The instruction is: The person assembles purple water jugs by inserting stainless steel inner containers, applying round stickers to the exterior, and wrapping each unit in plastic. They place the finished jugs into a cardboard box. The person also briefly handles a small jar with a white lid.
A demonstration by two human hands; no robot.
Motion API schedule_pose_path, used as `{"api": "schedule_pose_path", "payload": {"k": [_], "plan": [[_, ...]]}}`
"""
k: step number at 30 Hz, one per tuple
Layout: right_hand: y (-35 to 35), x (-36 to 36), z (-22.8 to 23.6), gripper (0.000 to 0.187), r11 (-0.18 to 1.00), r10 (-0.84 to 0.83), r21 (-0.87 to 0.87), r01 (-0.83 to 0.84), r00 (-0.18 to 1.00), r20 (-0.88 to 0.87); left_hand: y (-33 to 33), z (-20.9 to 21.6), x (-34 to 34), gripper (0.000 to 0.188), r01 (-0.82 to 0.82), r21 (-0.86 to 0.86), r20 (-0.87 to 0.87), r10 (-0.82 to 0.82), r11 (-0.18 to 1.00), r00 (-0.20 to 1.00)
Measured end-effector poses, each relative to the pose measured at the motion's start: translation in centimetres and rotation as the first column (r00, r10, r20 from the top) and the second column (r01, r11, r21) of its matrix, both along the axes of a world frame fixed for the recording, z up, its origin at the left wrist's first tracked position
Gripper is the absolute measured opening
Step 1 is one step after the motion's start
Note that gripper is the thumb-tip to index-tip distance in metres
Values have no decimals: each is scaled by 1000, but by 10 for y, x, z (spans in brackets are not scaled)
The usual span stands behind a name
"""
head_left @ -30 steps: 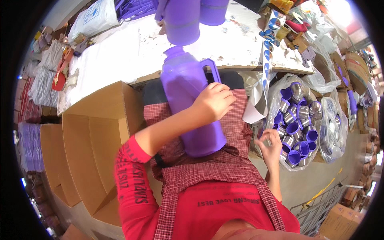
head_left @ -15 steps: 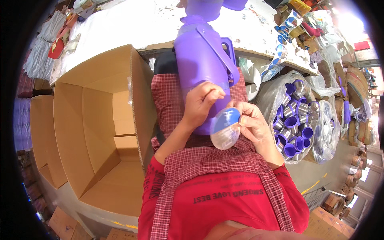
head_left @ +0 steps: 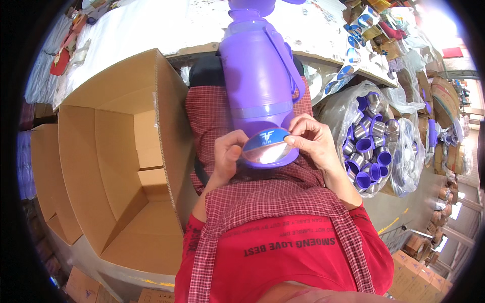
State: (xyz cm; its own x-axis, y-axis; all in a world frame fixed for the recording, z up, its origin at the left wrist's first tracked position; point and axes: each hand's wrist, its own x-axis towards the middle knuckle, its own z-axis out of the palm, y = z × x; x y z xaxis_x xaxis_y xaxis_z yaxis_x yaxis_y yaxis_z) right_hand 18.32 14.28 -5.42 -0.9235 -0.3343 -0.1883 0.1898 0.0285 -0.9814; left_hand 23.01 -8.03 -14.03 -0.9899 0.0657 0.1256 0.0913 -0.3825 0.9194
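A purple thermos flask [head_left: 255, 70] with a side handle lies on my lap, its base toward me and its upper end against the table edge. Over its base, my right hand [head_left: 316, 144] pinches the right edge of an oval sticker [head_left: 273, 136], part blue and part clear. At the sticker's left end is my left hand [head_left: 227, 156], closed with the fingers curled in. Whether those fingers grip the sticker's edge or anything else is hidden.
To my left stands a large open cardboard box [head_left: 111, 166]. A clear bag of purple-and-steel cups [head_left: 366, 146] is on my right. Ahead, the white-topped table [head_left: 192, 25] bears another purple flask [head_left: 252, 5]. A strip of stickers [head_left: 348, 55] hangs over its right edge.
The sticker has moved left and tilted across the flask's base. My left hand has come down off the flask's body to the sticker's left end. My right hand keeps its pinch.
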Motion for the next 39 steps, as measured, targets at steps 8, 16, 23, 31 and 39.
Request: {"api": "schedule_pose_path", "payload": {"k": [8, 16, 23, 31, 39], "plan": [[2, -1, -1, 15, 990, -3, 138, 10, 999, -53, 0, 9, -2, 28, -102, -236, -5, 104, 966, 995], [7, -8, -9, 16, 983, -21, 181, 35, 997, -75, 4, 11, -2, 36, -185, -444, -112, 151, 877, 982], [10, -14, -23, 16, 990, -22, 138, 34, 996, -87, 6, 11, -5, 38, -207, -468, -95, 184, 859, 978], [7, -15, -17, 14, 979, -9, 201, 27, 996, -89, 2, 3, -5, 29, -213, -525, -84, 199, 824, 976], [13, -24, -25, 25, 908, -85, 389, 157, 977, -197, -20, 7, -12, 33, -65, -671, 21, 106, 739, 994]]}}
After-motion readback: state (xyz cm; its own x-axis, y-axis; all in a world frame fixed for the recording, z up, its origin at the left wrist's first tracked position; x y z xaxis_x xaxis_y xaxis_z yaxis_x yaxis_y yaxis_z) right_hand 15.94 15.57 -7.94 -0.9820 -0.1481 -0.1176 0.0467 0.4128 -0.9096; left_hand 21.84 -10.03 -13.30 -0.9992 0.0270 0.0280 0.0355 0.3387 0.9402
